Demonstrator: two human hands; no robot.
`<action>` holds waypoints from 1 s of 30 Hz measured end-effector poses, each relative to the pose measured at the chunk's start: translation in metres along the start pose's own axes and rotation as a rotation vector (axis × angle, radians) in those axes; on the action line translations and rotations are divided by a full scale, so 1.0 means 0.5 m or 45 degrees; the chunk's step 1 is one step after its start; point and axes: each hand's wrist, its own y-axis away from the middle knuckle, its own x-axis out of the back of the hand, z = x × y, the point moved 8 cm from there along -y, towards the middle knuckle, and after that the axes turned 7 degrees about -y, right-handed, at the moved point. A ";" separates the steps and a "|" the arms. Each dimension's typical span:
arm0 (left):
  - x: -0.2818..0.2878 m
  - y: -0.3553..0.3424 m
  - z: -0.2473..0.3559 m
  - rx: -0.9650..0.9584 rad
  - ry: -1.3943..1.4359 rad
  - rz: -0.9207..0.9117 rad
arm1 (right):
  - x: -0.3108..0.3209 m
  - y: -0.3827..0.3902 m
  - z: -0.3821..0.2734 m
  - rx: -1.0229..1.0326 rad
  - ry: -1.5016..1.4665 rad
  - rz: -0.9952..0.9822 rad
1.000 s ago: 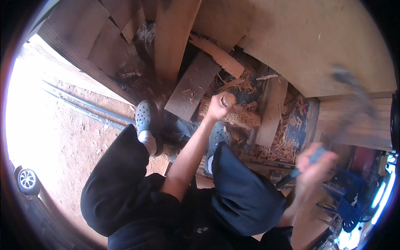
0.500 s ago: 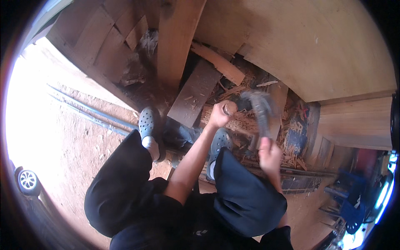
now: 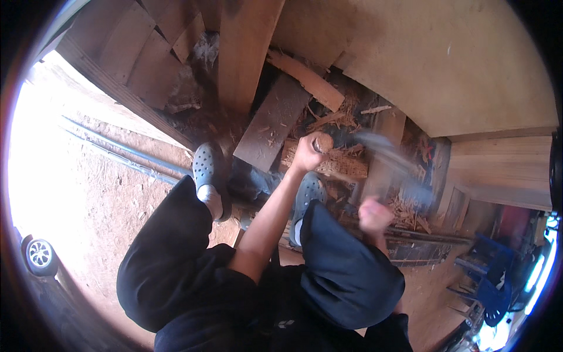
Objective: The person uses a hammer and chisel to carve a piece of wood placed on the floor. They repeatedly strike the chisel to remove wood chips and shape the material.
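My left hand (image 3: 306,154) is closed round a chisel (image 3: 324,141); its round wooden end with a dark ring sticks out above the fist, and its blade is hidden. Under that hand lies a rough, chipped wood block (image 3: 349,166), beside my right shoe (image 3: 309,190). My right hand (image 3: 375,215) is closed on the handle of a hammer (image 3: 390,158), badly smeared by motion. The hammer's head is up and to the right of the chisel, apart from it.
Wood chips (image 3: 410,211) litter the work spot. A dark board (image 3: 272,124) and a curved offcut (image 3: 311,82) lie ahead. An upright plank (image 3: 246,58) and a large wooden panel (image 3: 434,70) stand beyond. Metal rods (image 3: 123,149) lie left; blue chairs (image 3: 489,276) are at right.
The hammer has swung, its head blurring toward the right, and my right hand has shifted slightly. My left hand keeps its hold on the chisel in nearly the same place.
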 end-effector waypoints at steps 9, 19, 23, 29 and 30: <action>-0.003 -0.001 -0.007 -0.002 0.014 0.011 | 0.188 -0.052 -0.100 -0.446 -0.249 0.223; -0.011 -0.002 -0.025 0.035 0.042 -0.016 | 0.004 -0.010 -0.027 0.048 0.388 -0.078; -0.008 -0.001 -0.015 -0.077 0.013 -0.038 | 0.010 0.101 0.169 -0.807 0.306 -0.031; -0.007 0.002 -0.014 0.047 0.004 -0.023 | 0.055 0.163 0.216 -1.152 0.503 -0.211; -0.005 0.005 -0.007 0.045 0.017 0.002 | 0.060 0.174 0.219 -1.151 0.528 -0.201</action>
